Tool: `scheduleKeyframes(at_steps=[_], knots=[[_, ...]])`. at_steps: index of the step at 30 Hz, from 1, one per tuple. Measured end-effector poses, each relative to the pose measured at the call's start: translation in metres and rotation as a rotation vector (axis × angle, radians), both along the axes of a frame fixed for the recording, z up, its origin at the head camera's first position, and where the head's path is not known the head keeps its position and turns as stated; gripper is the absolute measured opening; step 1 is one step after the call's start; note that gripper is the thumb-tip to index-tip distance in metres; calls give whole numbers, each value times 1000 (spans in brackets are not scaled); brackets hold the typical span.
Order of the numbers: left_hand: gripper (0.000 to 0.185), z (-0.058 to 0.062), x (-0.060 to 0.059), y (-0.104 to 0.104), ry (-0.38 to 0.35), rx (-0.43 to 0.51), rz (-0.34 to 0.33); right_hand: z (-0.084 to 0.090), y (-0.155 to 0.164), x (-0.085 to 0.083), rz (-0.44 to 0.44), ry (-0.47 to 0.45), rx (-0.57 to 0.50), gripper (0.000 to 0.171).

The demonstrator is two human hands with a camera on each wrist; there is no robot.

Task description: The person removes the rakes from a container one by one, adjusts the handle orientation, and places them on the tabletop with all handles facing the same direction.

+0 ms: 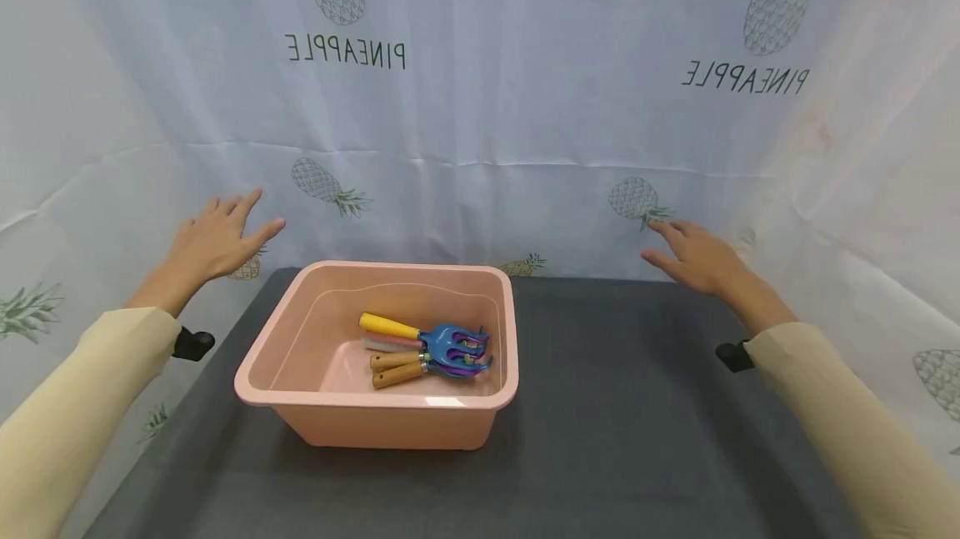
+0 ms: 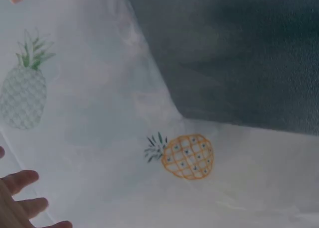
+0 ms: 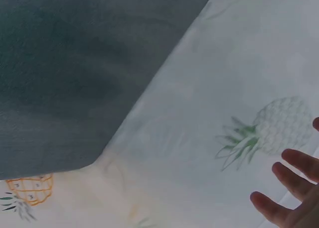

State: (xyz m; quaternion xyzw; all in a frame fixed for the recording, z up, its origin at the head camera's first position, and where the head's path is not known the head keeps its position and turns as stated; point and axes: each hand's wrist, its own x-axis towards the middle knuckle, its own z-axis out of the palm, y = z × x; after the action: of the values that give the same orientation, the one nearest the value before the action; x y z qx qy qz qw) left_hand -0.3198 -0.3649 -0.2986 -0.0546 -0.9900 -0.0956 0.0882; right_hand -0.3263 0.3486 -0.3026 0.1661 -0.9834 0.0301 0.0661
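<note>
Cream sleeves (image 1: 67, 406) come in from both lower corners of the head view, and we see a small black strap piece at each wrist. Between them a pink plastic tub (image 1: 375, 418) stands on the dark grey table (image 1: 637, 439), toward its left half. Inside the tub, against the right part of its floor, lies a bundle of small garden tools (image 1: 427, 351): one yellow handle, one grey handle and two wooden ones, all pointing left, with blue and purple rake heads tangled together at the right.

Our left hand (image 1: 217, 243) hangs in the air past the table's back left corner, fingers spread and relaxed, grasping nothing. Our right hand (image 1: 693, 260) hovers over the back right of the table, fingers likewise loose and gripping nothing. Both hands are well apart from the tub and the tools.

Behind and around the table hangs a white curtain (image 1: 480, 106) printed with pineapples. Its lettering shows twice, mirrored, and we read it as "PINEAPPLE". Each wrist view shows only fingertips, the printed curtain and a table corner.
</note>
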Motion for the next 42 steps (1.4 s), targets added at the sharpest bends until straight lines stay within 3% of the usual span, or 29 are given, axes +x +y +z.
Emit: scheduleKeyframes(at_steps=[4,13,28,42], knots=[[88,1,7,6,-6,54,-11,6,-15,6,59,29,11,67],[81,1,32,30,-45,224,-110,12,-56,15,142,42,17,55],[72,-28,86,53,-174,566,-95,25,-135,29,295,-9,-26,49],[66,-53,94,66,-145,713,-48,34,-186,37,388,-60,-28,51]])
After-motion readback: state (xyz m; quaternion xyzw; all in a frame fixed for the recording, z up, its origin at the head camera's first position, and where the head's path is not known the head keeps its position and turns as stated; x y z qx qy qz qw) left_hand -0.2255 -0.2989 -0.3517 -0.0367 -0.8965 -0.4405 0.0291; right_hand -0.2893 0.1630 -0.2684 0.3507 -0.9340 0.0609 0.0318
